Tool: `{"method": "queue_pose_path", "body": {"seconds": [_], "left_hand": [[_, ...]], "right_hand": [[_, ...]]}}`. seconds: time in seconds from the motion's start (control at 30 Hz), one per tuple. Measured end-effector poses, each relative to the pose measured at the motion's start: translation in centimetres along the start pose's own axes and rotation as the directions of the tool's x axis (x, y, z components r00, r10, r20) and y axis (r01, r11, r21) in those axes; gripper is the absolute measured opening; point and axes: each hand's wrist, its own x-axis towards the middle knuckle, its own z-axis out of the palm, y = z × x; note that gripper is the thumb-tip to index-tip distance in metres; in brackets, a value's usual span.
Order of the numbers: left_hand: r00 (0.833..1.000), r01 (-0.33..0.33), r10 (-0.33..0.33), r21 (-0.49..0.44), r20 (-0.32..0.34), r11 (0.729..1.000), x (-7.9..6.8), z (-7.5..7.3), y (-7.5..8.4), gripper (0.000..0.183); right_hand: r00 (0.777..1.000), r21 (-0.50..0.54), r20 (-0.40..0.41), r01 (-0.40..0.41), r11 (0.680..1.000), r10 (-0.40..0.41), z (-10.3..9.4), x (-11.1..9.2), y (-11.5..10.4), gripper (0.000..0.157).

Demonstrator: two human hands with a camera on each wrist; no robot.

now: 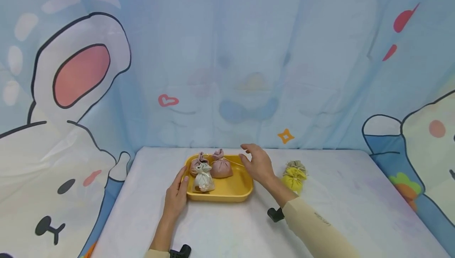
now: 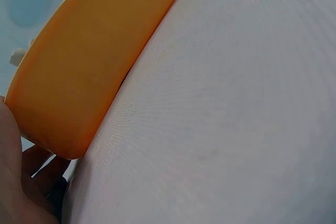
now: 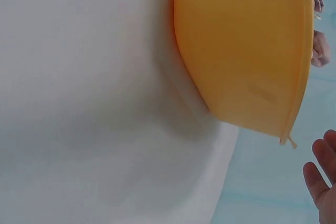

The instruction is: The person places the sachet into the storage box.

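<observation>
A yellow tray (image 1: 231, 190) lies on the white-covered table. Inside it, toward the left, are a white drawstring pouch (image 1: 204, 179), a pink pouch (image 1: 222, 166) and another pink pouch (image 1: 196, 164) partly behind the white one. Along the tray's left side rests my left hand (image 1: 176, 193), fingers fairly straight against the outer wall and thumb at the rim. My right hand (image 1: 259, 165) is over the tray's right end, its fingers spread and holding nothing. A thin cord (image 3: 290, 141) pokes over the rim near those fingertips in the right wrist view.
Right of the right forearm, a yellow pouch (image 1: 294, 178) and a grey-green pouch (image 1: 297, 165) lie together on the tabletop (image 1: 348, 202). A pale blue cartoon curtain (image 1: 220, 52) hangs behind the table's far edge. A black camera mount (image 1: 275, 214) sits beside the right wrist.
</observation>
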Motion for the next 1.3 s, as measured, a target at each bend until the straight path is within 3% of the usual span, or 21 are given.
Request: {"method": "queue_pose_path", "body": {"seconds": [0.63, 0.93, 1.3], "left_hand": [[0.999, 0.042, -0.042, 0.005, 0.02, 0.999, 0.0, -0.2, 0.2, 0.049], [0.999, 0.03, -0.03, -0.009, 0.023, 1.0, 0.0, -0.2, 0.1, 0.049], [1.0, 0.018, -0.018, -0.007, 0.014, 1.0, -0.1, 0.0, 0.1, 0.049]], "right_hand": [[0.998, -0.04, -0.066, -0.016, 0.999, 0.013, -2.5, -1.5, 2.1, 0.033], [0.994, -0.051, -0.059, -0.092, 0.994, 0.089, -4.0, -1.6, 3.5, 0.033], [0.989, -0.103, -0.089, -0.124, 0.987, 0.115, -4.9, -1.7, 5.4, 0.032]]}}
